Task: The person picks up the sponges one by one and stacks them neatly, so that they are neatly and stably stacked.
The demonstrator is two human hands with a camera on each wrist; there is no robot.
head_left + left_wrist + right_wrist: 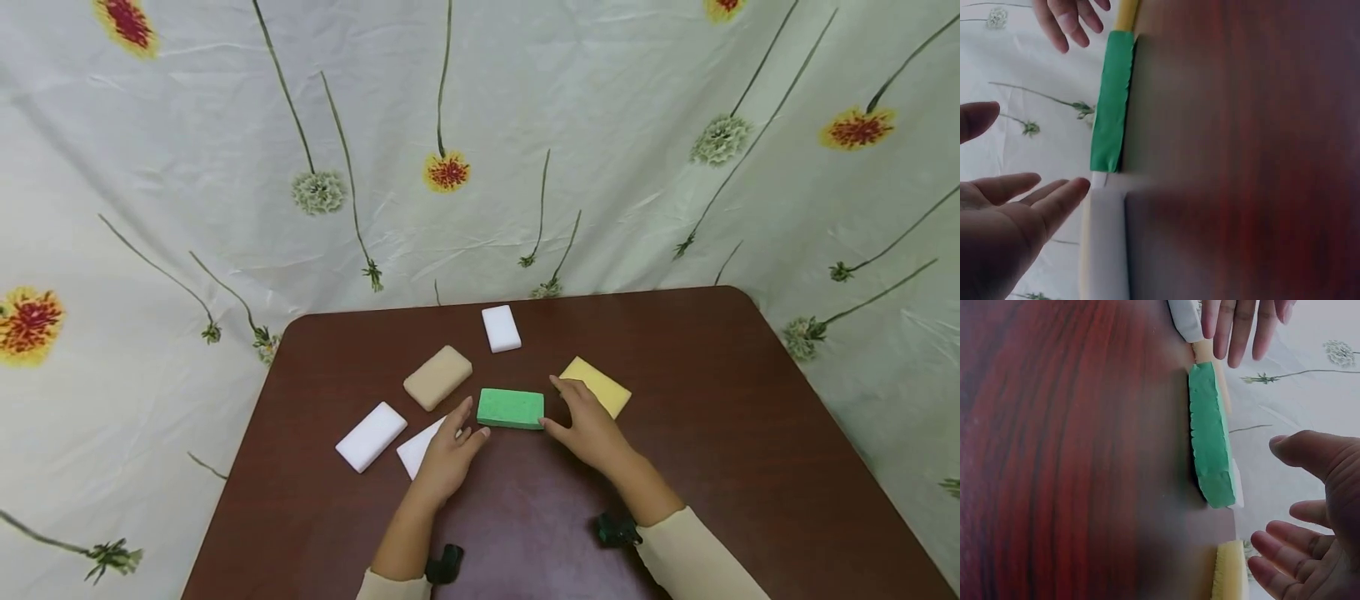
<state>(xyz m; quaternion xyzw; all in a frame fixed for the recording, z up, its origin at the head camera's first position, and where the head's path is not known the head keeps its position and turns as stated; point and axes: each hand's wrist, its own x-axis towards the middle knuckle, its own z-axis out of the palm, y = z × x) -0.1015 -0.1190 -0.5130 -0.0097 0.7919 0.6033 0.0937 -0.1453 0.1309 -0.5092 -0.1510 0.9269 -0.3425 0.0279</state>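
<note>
A green rectangular block [511, 408] lies flat on the table between the two hands, its edge slightly ragged in the wrist views. My left hand [447, 454] is to its left, fingers spread and thumb apart, over part of a white block [417, 448]. On the other side, my right hand [588, 427] hovers with fingers loosely extended, its thumb tip right at the green block's right end. Partly behind that hand lies a yellow sponge [598, 385]. Neither hand grips anything. The left wrist view shows the green block [1112, 103] beyond the left fingertips.
Another white block [371, 437] lies at the left, and a beige block [438, 377] sits behind the left hand. Near the back edge of the dark brown table [675, 350] is a third white block [501, 328]. A flowered curtain [495, 108] hangs behind the table.
</note>
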